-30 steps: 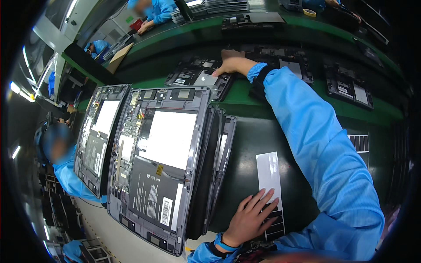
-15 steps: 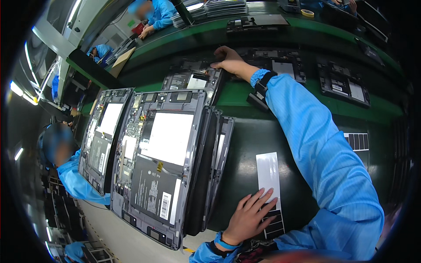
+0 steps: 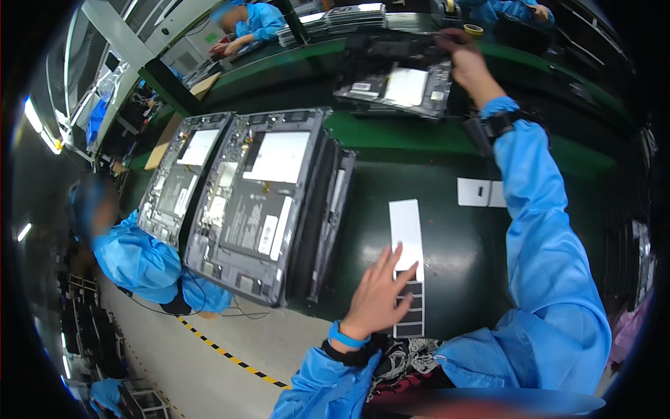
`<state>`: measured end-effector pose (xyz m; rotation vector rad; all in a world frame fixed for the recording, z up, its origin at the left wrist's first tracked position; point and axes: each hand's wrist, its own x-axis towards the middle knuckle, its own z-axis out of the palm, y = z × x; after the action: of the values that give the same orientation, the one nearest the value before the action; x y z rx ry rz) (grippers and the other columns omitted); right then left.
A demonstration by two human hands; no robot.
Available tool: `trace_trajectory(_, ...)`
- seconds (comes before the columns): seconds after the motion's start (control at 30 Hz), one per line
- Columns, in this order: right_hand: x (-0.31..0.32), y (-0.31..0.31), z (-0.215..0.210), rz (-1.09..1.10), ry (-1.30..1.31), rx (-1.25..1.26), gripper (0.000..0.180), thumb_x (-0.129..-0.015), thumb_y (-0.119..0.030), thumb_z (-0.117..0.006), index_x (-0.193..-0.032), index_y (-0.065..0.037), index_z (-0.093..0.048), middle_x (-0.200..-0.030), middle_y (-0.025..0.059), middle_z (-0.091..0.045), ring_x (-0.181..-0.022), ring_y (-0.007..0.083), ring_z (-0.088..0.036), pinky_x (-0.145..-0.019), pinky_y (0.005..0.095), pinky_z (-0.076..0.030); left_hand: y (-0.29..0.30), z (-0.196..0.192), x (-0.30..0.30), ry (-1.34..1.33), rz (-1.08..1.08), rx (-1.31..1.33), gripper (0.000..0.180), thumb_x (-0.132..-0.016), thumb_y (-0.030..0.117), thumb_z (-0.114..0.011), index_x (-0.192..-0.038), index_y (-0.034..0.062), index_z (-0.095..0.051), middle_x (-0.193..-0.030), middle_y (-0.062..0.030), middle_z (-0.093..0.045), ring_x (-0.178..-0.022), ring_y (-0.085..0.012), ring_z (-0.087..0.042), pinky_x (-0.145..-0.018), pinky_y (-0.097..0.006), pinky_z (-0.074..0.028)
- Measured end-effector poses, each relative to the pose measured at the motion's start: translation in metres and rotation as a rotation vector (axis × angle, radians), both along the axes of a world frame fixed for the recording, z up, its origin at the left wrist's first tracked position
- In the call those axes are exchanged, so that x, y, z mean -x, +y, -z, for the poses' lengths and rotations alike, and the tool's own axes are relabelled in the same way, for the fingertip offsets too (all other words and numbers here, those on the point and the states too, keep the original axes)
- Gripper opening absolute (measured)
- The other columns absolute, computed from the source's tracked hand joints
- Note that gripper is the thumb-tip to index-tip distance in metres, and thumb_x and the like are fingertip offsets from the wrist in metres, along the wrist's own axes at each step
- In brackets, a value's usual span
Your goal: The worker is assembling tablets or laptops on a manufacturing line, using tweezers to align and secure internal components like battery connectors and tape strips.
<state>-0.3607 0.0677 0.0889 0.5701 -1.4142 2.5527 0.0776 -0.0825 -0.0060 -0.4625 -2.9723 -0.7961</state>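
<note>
My right hand (image 3: 466, 63), arm stretched far out, grips the right edge of an opened tablet-like device (image 3: 406, 87). It has dark innards and a white panel, and is somewhat blurred. It is over the green conveyor, and whatever lies under it is mostly hidden. Near me, my left hand (image 3: 377, 299) lies with fingers spread, its fingertips touching a strip of stickers (image 3: 405, 227). This strip has a white upper part and black rectangles below. To the left of that hand rises a stack of opened devices (image 3: 262, 202), showing batteries and circuit boards.
A second stack of opened devices (image 3: 183, 178) stands further left, beside a co-worker in blue (image 3: 136, 251). White cards (image 3: 473, 192) lie on the dark green table near my right sleeve. Across the conveyor are flat stacked panels (image 3: 356, 19), a yellow tape roll (image 3: 473, 30) and other people.
My right hand has moved right and farther away, bringing the gripped device from behind the stack. My left hand stays on the sticker strip. The whole view has shifted.
</note>
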Motion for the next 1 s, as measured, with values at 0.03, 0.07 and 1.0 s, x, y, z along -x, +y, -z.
trace_trajectory(0.03,-0.023,0.027,-0.013,0.058,-0.038,-0.051,0.023,-0.077,0.006,-0.065,-0.099,-0.002,-0.06,-0.094,0.0132,-0.063,-0.084,0.023,-0.063,-0.074,0.0357,-0.054,-0.001,0.004,-0.001,0.028,-0.025,-0.017,0.055,-0.079,0.021,-0.061,-0.133,0.0134,-0.05,-0.146,-0.0225,-0.029,-0.135,-0.0428,-0.026,-0.105,-0.048,-0.029)
trace_trajectory(0.07,-0.029,0.067,-0.014,-0.023,-0.031,-0.029,0.023,-0.079,0.004,-0.064,-0.101,-0.001,-0.059,-0.097,0.0136,-0.063,-0.085,0.0239,-0.063,-0.074,0.0371,-0.055,0.0,0.007,-0.001,0.059,-0.041,-0.036,0.052,-0.08,0.019,-0.06,-0.131,0.0128,-0.051,-0.146,-0.0234,-0.029,-0.135,-0.0429,-0.026,-0.105,-0.048,-0.029)
trace_trajectory(1.0,-0.318,0.288,0.105,-0.006,-0.271,-0.719,0.006,-0.086,0.003,-0.056,-0.092,0.002,-0.057,-0.09,0.0079,-0.063,-0.09,0.0163,-0.062,-0.082,0.0283,-0.048,0.005,0.007,0.377,-0.436,-0.993,-1.295,0.063,-0.084,0.028,-0.069,-0.131,0.0043,-0.036,-0.122,-0.0197,-0.04,-0.107,-0.0363,-0.048,-0.09,-0.051,-0.048)
